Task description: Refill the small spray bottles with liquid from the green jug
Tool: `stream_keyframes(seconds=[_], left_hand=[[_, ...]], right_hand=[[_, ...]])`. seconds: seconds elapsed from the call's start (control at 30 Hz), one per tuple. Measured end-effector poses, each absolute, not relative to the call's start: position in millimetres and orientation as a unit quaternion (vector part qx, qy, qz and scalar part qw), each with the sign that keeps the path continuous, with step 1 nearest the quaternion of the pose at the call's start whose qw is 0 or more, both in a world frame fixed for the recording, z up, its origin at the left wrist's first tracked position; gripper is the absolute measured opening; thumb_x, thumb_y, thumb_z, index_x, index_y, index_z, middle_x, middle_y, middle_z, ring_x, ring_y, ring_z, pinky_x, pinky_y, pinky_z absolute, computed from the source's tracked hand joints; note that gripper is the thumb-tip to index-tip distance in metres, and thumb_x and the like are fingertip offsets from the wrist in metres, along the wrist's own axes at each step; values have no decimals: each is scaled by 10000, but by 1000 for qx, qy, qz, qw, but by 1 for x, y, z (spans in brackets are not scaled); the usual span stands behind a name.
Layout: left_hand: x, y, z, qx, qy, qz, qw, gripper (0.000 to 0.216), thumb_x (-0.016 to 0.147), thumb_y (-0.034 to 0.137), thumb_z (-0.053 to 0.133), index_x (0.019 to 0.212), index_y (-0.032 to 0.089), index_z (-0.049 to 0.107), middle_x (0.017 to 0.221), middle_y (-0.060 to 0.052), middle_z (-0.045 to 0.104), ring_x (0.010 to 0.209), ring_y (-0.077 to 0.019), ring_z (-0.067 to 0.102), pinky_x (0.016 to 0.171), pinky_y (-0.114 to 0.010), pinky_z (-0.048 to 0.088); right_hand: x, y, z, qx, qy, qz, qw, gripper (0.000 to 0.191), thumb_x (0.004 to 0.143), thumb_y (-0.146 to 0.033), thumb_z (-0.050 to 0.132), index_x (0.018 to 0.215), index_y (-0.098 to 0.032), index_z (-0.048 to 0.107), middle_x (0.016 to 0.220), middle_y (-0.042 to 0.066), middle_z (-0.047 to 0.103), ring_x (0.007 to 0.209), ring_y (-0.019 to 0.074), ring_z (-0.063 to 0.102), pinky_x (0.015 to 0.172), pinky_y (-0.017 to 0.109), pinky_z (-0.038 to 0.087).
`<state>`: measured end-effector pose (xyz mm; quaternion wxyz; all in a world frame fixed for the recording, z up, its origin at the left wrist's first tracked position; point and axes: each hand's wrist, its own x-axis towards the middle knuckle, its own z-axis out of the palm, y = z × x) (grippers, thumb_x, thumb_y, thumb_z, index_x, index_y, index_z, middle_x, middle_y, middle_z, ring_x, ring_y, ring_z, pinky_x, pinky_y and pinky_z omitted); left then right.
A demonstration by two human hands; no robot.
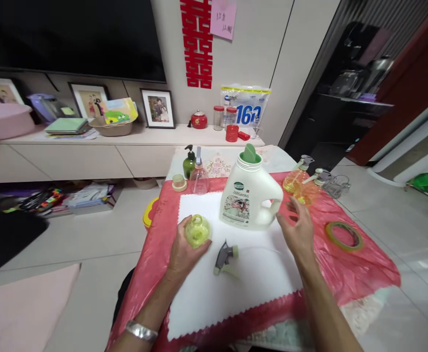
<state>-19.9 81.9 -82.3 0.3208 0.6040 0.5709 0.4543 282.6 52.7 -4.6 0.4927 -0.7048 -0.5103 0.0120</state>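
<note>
My left hand [186,247] is wrapped round a clear yellow-green spray bottle body [198,231], its uncapped neck facing up. A grey trigger spray head [224,257] lies on the white mat [206,298] between my hands. Behind it stands a large white detergent jug [236,195], with a green spout [249,153] showing in its open mouth. My right hand [297,226] is beside the jug's handle, fingers apart and slightly bent, with nothing visible in it. Whether its thumb touches the handle, I cannot tell.
Behind the mat are a pink spray bottle [199,180], a green pump bottle [189,164] and a pale cap [179,183]. Two spray bottles holding yellow liquid, one of them orange [311,189], stand at right. A tape roll [344,235] lies on the red plastic cover [375,259].
</note>
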Motion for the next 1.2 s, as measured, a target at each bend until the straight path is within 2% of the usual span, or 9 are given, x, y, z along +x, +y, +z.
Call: stream_keyframes(seconds=[0.2,0.33,0.43,0.67,0.73,0.83,0.93,1.03,1.2], left_hand=[[-19,81,-79,612,560,461,316,795,627,341,801,1309,273,399,1343,-108,579,1260,-325,579,1077,-549,460],[-17,79,-75,614,553,462,323,790,623,332,792,1305,254,402,1336,-105,583,1252,-308,586,1081,-518,460],[-17,77,-75,621,549,458,322,782,623,323,794,1304,260,413,1316,-94,597,1222,-303,609,1052,-514,483],[-17,75,-77,652,530,438,319,815,618,325,813,1327,245,420,1320,-114,619,1207,-302,625,1026,-490,502],[-17,75,-76,655,531,432,320,797,628,342,807,1321,241,426,1337,-120,609,1242,-310,602,1056,-503,478],[-17,75,-74,652,537,429,320,788,627,335,802,1317,234,434,1353,-127,603,1269,-319,581,1079,-512,456],[-16,75,-74,645,541,431,324,793,617,316,809,1317,240,444,1341,-119,612,1252,-325,590,1057,-512,469],[-15,75,-76,636,545,433,333,806,610,297,814,1324,254,442,1340,-114,613,1237,-326,596,1050,-523,469],[-14,75,-75,637,542,438,330,822,599,272,813,1328,234,436,1339,-123,614,1243,-328,593,1053,-522,470]], right_hand=[[243,0,-25,-644,-642,62,411,243,913,-278,523,1109,-196,641,993,71,678,917,192,640,842,370,536],[210,-7,-24,-600,-737,112,290,337,866,-136,532,1171,-225,645,1143,85,669,1080,250,590,892,415,492],[191,-3,-26,-598,-765,111,211,397,826,-44,508,1160,-206,651,1175,112,663,1069,302,571,870,468,446],[176,9,-32,-612,-768,108,154,329,807,33,431,926,-148,679,915,132,669,884,284,596,774,430,425],[180,10,-27,-610,-763,118,176,273,813,-2,479,919,-161,674,899,115,667,855,272,611,758,416,451],[191,12,-7,-598,-755,126,238,278,891,-143,522,1143,-199,627,1083,105,681,983,254,636,826,404,507],[193,17,22,-555,-690,187,425,316,930,-272,550,1242,-266,596,1221,80,659,1098,236,635,918,411,527],[179,26,51,-428,-547,319,645,272,886,-316,641,1158,-316,648,1167,41,679,994,228,683,912,455,558],[147,45,77,-327,-466,347,745,292,872,-285,656,1163,-318,650,1144,40,700,1060,242,677,976,527,540]])
